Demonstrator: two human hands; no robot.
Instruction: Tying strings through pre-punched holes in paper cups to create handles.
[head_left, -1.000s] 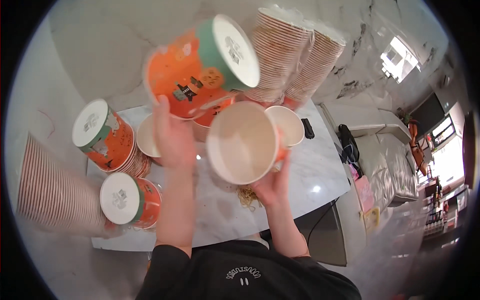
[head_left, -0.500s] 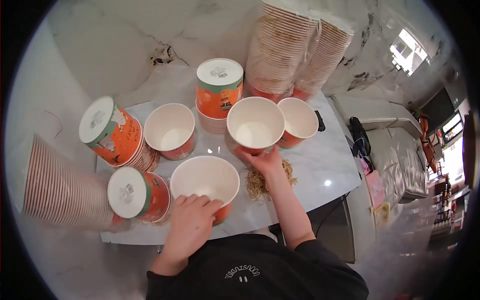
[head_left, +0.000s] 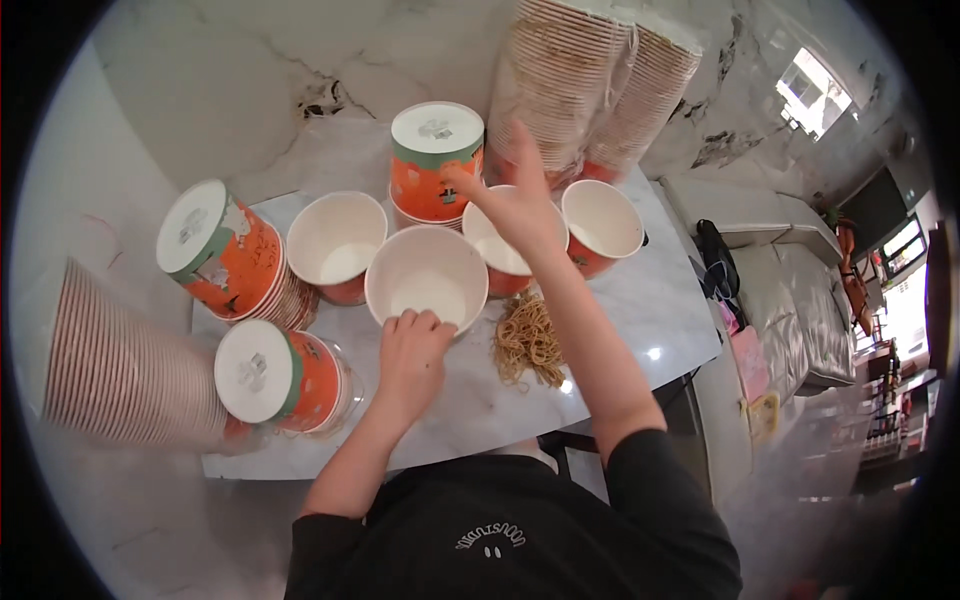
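Where right hand (head_left: 515,212) overlaps, paper bucket (head_left: 490,248) part-hidden.

Stacks (head_left: 560,95) behind cups (head_left: 489,249), strands (head_left: 527,342) — in front

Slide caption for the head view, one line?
Left hand grips an open paper tub; spread right hand hovers near an upside-down orange tub, tan bands heaped on the pale table.
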